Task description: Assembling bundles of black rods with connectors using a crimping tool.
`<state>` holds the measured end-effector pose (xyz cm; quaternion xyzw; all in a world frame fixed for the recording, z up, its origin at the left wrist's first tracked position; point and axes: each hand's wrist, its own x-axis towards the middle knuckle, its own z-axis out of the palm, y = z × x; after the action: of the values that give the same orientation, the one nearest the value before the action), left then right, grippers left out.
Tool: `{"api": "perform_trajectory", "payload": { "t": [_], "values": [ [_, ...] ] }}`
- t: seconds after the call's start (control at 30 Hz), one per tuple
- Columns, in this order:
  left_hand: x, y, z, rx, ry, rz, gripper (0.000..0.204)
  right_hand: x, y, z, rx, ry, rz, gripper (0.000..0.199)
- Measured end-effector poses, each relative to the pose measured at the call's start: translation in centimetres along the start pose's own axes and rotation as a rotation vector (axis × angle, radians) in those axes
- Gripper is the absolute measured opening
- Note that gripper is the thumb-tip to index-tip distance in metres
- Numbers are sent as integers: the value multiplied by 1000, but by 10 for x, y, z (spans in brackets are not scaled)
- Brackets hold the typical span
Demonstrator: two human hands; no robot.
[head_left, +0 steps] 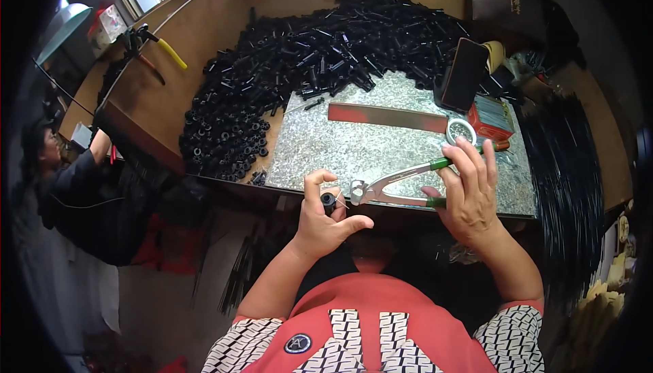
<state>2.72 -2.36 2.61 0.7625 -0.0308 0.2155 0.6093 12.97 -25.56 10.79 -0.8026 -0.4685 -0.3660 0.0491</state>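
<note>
I see the left hand [325, 218] curled narrow around a small black cylindrical part [329, 201], pinched between thumb and fingers at the near edge of the bench. Just to its right, the right hand [469, 193] grips the green handles of a pair of metal pincers [391, 186], whose head points left and sits right beside the black part; I cannot tell whether the nose actually touches it. Both hands hover over the near edge of a speckled metal sheet [381, 152]. Beyond the hands lies a flat red-edged strip [388, 117], and farther off a big heap of black cylindrical parts [306, 67]. Above the right hand stand a dark phone [464, 74] and a tape roll [461, 130].
</note>
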Motion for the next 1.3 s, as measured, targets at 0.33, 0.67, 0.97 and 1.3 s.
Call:
{"api": "perform_trajectory", "payload": {
  "t": [0.33,0.67,0.97,1.3],
  "values": [
    [2,5,17,-141,83,-69,67,2,-3,4,41,-105,-42,33],
    [5,-6,22,-3,167,34,48,-12,-6,0,20,-20,-104,27],
    [-3,-4,6,-78,31,41,72,-44,-24,3,834,-526,87,27],
    [-1,-6,1,-64,-70,40,64,-40,-30,-14,1303,-955,501,54]
  ]
}}
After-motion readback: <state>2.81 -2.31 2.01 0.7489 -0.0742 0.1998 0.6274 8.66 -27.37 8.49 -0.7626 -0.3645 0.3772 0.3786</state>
